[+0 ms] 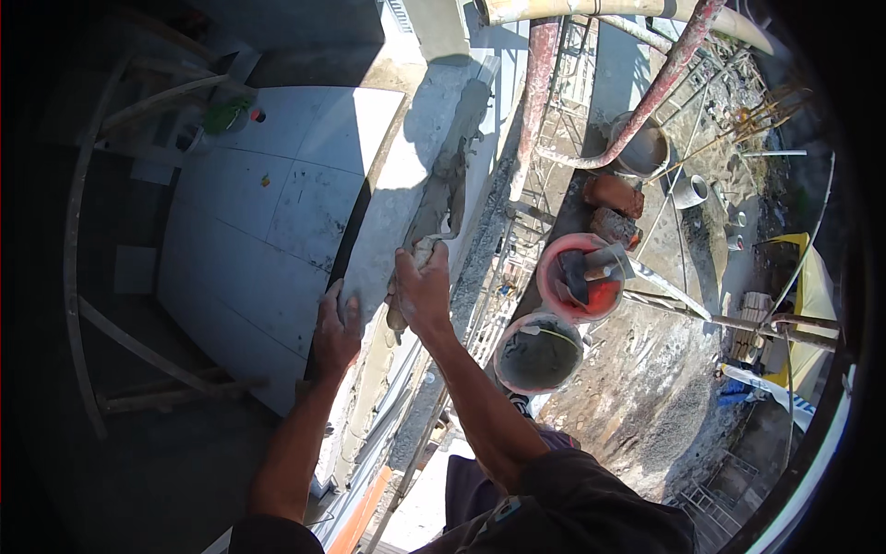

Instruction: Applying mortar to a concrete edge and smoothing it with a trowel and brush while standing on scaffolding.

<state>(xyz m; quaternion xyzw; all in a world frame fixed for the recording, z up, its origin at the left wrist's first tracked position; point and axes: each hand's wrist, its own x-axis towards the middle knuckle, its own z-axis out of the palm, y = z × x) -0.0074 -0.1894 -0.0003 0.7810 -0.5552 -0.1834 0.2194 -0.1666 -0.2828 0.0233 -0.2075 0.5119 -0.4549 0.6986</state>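
Observation:
My right hand (425, 291) is closed around a trowel, its handle end (396, 320) poking out on the left side below my fingers. The trowel's blade lies over wet grey mortar and is hard to tell from it. That mortar (449, 171) runs in a rough strip along the top of a pale wall ledge (388, 208). Left of it, my left hand (337, 331) rests at the ledge's inner edge, fingers apart and nothing in them.
Below on the right stand a bucket of grey mortar (539, 358) and a red bucket (554, 286) with tools in it. Bricks (614, 196) lie beyond them. Red-and-white scaffold pipes (540, 102) cross the far right. Large white tiles (249, 198) cover the area left of the ledge.

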